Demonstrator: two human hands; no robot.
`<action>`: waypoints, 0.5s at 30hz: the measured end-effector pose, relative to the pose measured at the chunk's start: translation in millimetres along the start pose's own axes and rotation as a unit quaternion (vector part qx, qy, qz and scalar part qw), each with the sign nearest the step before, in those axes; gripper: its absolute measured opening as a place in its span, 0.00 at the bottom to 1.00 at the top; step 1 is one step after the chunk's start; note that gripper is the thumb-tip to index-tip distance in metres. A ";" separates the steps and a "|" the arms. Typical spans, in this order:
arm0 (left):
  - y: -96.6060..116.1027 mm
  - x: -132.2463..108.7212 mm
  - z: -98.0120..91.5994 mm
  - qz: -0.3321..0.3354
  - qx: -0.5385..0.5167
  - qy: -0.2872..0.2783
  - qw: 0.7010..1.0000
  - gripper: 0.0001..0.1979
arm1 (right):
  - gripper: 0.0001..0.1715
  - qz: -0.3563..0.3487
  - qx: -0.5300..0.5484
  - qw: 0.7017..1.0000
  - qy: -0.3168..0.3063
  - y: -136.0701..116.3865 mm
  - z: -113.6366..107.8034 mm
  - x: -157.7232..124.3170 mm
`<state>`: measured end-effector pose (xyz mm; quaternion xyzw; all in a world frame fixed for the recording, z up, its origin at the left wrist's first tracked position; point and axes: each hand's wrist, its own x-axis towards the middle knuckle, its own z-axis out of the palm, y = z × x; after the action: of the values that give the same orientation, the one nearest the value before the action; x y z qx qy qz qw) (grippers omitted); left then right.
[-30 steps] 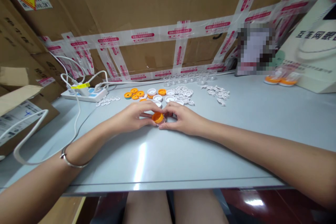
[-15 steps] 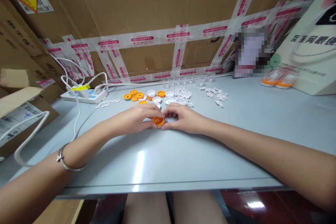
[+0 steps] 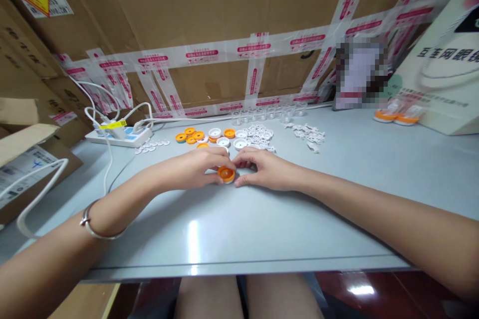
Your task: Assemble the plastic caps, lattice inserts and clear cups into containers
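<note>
Between the thumb and fingers of my left hand is a round orange cap, low over the grey table and tilted so its hollow inside shows. My right hand lies just right of it, with curled fingers and the thumb held apart from them. Its fingertips are close to the cap's right rim; whether they touch it I cannot tell. Behind the hands are several orange caps and white round caps. A heap of small white plastic parts lies behind my right hand.
Clear plastic cups line the back by a taped carton. More white pieces lie to the right. On the left are small white discs, a power strip and cables. Finished-looking orange-based pieces stand beside a paper bag.
My right thumb has come away from the orange cap and moved slightly right. The cap stays in my left hand. The camera view has shifted a little.
</note>
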<state>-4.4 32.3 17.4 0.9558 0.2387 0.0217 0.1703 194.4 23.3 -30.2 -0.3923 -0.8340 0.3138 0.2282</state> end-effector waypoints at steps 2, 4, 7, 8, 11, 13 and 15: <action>-1.2 -0.7 0.6 -0.003 -0.007 0.005 1.000 0.12 | 0.18 -0.003 -0.001 1.000 -0.013 0.4 -2.6 -1.6; -2.8 -1.4 1.2 -0.009 -0.015 0.010 1.000 0.11 | 0.18 -0.008 -0.002 1.000 -0.020 1.4 -4.4 -2.8; -4.8 -2.6 2.7 -0.012 -0.027 0.019 0.999 0.10 | 0.19 -0.014 0.002 1.000 -0.015 3.8 -4.7 -4.0; -4.9 -3.0 3.3 -0.010 -0.031 0.025 0.999 0.10 | 0.19 -0.013 0.009 1.000 -0.010 4.7 -4.3 -4.2; -3.9 -4.3 6.0 -0.005 -0.042 0.048 0.998 0.11 | 0.21 0.002 0.051 0.999 -0.001 5.5 -3.5 -4.3; -2.9 -4.9 8.3 -0.004 -0.047 0.056 0.997 0.12 | 0.22 0.018 0.082 0.996 0.003 4.0 -7.2 -4.1; -3.0 -5.4 10.7 -0.007 -0.048 0.061 0.997 0.13 | 0.20 0.035 0.085 0.995 0.028 2.0 -18.2 -4.2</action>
<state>-9.2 28.9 6.5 0.9415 0.2543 0.0905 0.2017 209.3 27.2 -19.4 -0.4088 -0.7835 0.3803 0.2727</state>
